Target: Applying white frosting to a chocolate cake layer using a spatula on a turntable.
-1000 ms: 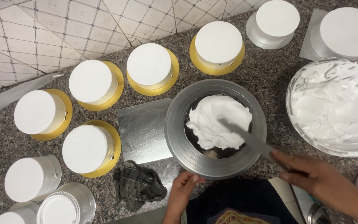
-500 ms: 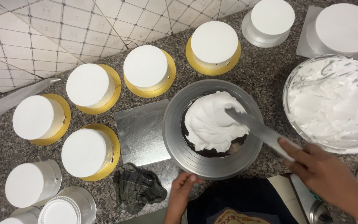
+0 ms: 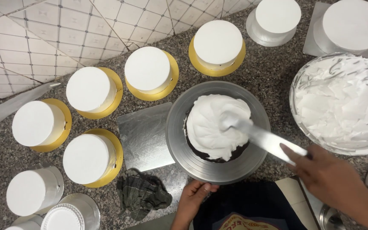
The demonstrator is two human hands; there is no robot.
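The right hand (image 3: 329,176) grips a palette knife (image 3: 263,138), its blade resting in cream on the dark cake (image 3: 217,127) up-left of it. The left hand (image 3: 192,198) pinches the turntable (image 3: 218,168) rim just below the cake.

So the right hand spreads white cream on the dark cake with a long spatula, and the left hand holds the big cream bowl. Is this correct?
Not quite. In the head view the left hand grips the near edge of the grey turntable, not the cream bowl, which stands untouched to the right. The rest is right: the right hand spreads white cream over the dark cake with the long spatula.
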